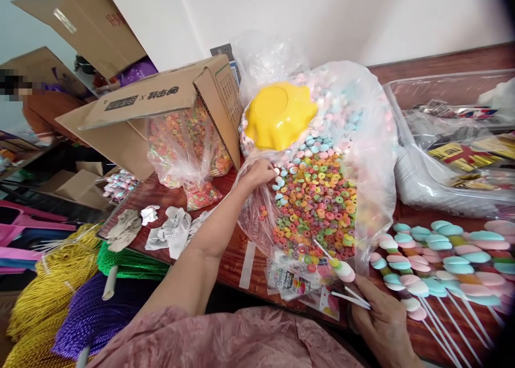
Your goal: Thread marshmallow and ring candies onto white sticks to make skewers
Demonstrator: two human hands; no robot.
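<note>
- The right hand [380, 317] grasps a candy skewer [321, 248] low down, near the table's front edge, with more white sticks [360, 299] at the same fingers.
- The skewer carries yellow and green rings and white and pink marshmallow discs just beyond the fingertips; its bare end sticks out past them.
- Its long axis slants away from the body and leftward, bare end over the near edge of the gummy rings [314, 196]; the left hand [259, 174] lies farther along that slant, with rings between.
- The left hand is well apart from the skewer, fingers bent at the marshmallow discs [280, 188] on the rings' left side; whether it pinches one, I cannot tell.
- Rings and discs lie in an opened clear plastic bag [376, 164], an upturned yellow bowl [279, 116] resting farther back.
- Right of the right hand, filled skewers [442, 250] lie in rows on the reddish wooden table [231, 258].
- Leftward stands a cardboard box [164, 100] on its side, holding bagged gummy rings [181, 132].
</note>
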